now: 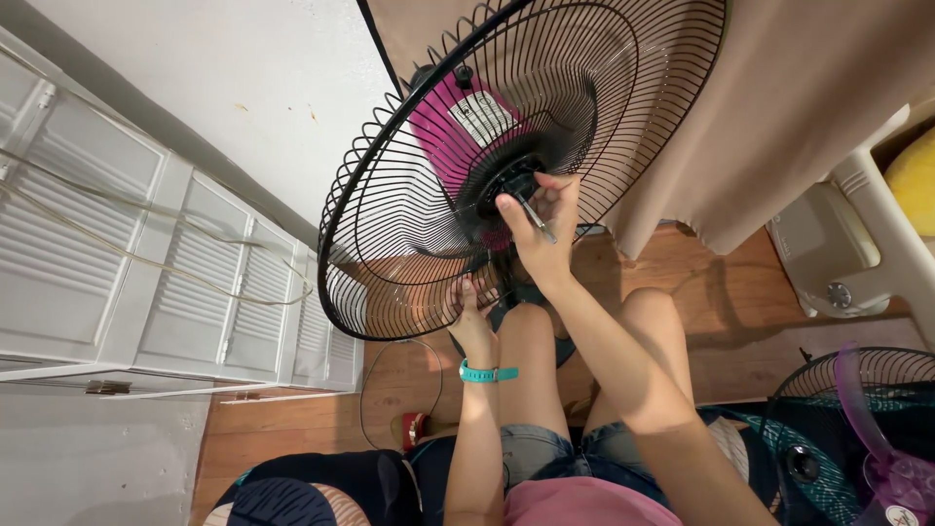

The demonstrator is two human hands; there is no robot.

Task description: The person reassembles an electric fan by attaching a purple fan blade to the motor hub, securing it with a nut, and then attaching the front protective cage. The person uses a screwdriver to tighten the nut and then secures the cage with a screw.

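Grip, right hand point(545, 229): fingers closed around a slim metal tool point(536, 218), probably a small screwdriver, its tip set toward the black hub point(506, 183) at the centre of the rear fan guard point(409, 214); grip, left hand point(472, 312): fingers curled onto the lower wires of that same guard, steadying it; a teal wristband point(485, 373) sits on the left wrist.

Location of the fan: tilted back above the person's knees, the guard's open side facing the camera, the magenta motor housing point(453, 131) showing behind the wires.

Progress, as judged: front guard and blade appear already off this fan, since hub and shaft stand bare; rear guard yet mounted on the motor, and the work at the hub looks unfinished; whether the fastening is being loosened or tightened cannot be told.

Count: hands, two; hand tools, one; fan under work, one, with one guard fitted; second fan point(857, 429) at lower right, one, with a dark guard and a translucent purple blade; white louvred cabinet point(146, 253) at left, one; thin cord point(375, 390) on the wooden floor point(292, 429), one; beige cloth point(779, 107) hanging behind, one.
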